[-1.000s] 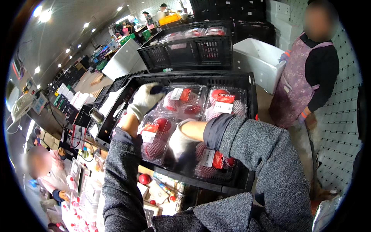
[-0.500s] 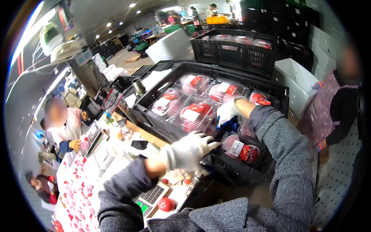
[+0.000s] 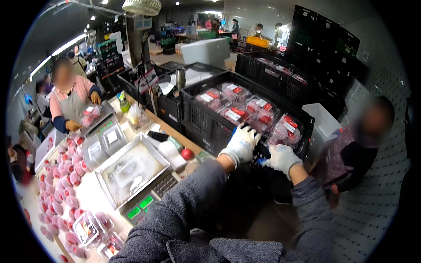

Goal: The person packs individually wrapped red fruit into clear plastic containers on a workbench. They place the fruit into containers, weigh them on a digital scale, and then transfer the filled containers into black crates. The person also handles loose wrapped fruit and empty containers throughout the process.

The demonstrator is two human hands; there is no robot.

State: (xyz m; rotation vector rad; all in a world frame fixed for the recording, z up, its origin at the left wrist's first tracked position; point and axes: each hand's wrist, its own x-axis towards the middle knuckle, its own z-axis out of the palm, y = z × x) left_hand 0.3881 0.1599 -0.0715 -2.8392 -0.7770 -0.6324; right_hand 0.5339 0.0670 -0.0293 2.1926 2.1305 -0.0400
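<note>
centre: black crate (image 3: 198, 115), red-and-white labels (image 3: 234, 115) | below: white gloves (image 3: 242, 145), dark-grey sleeves (image 3: 186, 195) | lower left: pink-and-red fruit (image 3: 66, 168), green displays (image 3: 146, 201)

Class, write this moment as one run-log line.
left hand: gloved, at near edge of black crate | right hand: gloved, same edge | contents: clear packs | bench: scale, netted fruit

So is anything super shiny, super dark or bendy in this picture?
In the head view, white glare washes out the table beside the metal tray; same head view, deep shadow lies below the left hand and right hand at the black crate; head view again, rows of marks on the wall curve.
</note>
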